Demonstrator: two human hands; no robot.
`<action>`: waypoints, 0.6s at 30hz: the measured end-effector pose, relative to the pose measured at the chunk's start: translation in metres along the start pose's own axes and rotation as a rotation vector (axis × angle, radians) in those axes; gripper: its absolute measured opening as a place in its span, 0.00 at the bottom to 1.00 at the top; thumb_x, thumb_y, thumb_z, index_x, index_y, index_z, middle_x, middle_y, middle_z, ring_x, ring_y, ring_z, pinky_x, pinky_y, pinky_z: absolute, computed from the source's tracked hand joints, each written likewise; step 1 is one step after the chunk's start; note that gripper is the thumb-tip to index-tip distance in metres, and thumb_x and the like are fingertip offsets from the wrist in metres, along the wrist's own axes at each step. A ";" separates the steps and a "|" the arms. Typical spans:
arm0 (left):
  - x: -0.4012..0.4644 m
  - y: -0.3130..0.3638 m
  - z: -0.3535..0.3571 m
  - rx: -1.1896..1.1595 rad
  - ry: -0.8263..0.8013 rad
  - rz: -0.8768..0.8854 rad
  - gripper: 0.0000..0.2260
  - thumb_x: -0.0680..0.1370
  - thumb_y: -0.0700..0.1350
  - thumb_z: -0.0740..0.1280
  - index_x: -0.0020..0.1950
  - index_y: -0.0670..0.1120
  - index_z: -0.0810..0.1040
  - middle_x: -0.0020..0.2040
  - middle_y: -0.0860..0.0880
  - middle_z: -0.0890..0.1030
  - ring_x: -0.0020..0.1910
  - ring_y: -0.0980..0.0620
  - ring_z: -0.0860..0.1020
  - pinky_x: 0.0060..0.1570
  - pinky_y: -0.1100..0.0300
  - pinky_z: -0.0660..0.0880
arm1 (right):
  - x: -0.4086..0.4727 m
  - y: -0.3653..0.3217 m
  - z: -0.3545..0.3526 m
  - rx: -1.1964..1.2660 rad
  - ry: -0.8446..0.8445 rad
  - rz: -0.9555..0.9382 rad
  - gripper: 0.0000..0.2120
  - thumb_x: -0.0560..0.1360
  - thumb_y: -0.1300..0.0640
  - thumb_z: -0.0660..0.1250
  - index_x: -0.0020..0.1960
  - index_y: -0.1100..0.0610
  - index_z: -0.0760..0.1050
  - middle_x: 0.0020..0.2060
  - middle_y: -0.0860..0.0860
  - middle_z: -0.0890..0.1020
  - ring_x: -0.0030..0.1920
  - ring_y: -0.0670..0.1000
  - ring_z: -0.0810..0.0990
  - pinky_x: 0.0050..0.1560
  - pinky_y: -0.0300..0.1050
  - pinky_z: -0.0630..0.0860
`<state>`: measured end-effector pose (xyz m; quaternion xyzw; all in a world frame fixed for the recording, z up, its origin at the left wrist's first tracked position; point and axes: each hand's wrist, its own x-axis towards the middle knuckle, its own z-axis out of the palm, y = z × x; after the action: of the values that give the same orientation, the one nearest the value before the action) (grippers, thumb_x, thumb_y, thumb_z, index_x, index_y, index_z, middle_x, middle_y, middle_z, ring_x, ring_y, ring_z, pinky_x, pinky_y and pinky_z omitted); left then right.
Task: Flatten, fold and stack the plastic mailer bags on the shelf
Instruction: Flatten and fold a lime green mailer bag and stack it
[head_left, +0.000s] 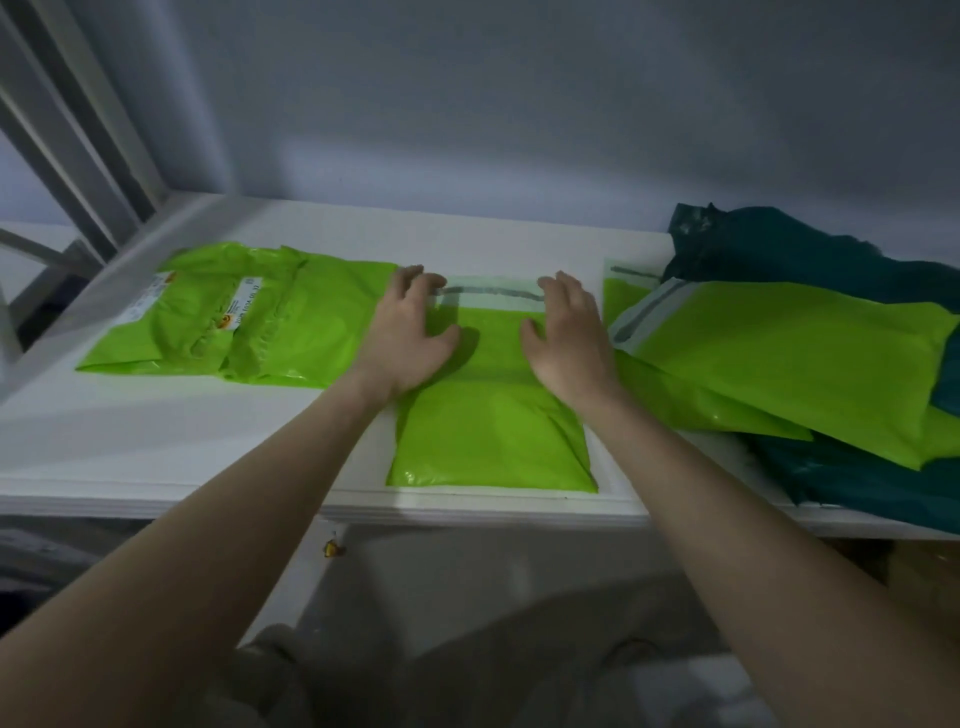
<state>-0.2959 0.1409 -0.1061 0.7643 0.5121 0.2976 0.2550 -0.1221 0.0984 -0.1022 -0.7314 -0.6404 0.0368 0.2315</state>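
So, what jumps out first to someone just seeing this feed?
Both hands, left and right, pressed flat on a green mailer at mid-shelf. A folded green pile lies to the left; a loose heap of green and teal bags sits at the right.

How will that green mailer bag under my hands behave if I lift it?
The green mailer bag looks thin and glossy, so it is probably floppy and slippery. It lies flat, apparently empty, so it is likely very light and may slide on the white shelf.
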 end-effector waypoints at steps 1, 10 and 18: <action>0.000 0.000 -0.006 0.022 0.042 -0.003 0.24 0.70 0.48 0.64 0.64 0.39 0.72 0.65 0.39 0.68 0.63 0.43 0.71 0.64 0.61 0.63 | 0.000 0.002 -0.006 0.006 0.007 0.022 0.23 0.76 0.57 0.60 0.69 0.62 0.64 0.66 0.61 0.68 0.67 0.59 0.65 0.65 0.52 0.66; -0.003 0.001 -0.025 -0.080 -0.064 -0.367 0.19 0.73 0.38 0.66 0.64 0.40 0.71 0.52 0.44 0.80 0.35 0.49 0.81 0.40 0.55 0.80 | -0.011 0.006 -0.024 0.488 -0.149 0.517 0.22 0.72 0.66 0.64 0.64 0.60 0.63 0.44 0.52 0.72 0.29 0.55 0.78 0.23 0.38 0.75; -0.001 0.014 -0.024 -0.602 -0.146 -0.546 0.10 0.76 0.30 0.62 0.38 0.41 0.70 0.19 0.49 0.74 0.16 0.60 0.71 0.21 0.72 0.71 | -0.011 0.004 -0.025 0.926 -0.154 0.768 0.21 0.74 0.73 0.59 0.61 0.59 0.57 0.50 0.61 0.70 0.15 0.46 0.74 0.16 0.37 0.72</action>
<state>-0.3044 0.1371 -0.0802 0.5108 0.5666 0.3007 0.5723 -0.1119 0.0802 -0.0842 -0.7285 -0.2631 0.4455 0.4490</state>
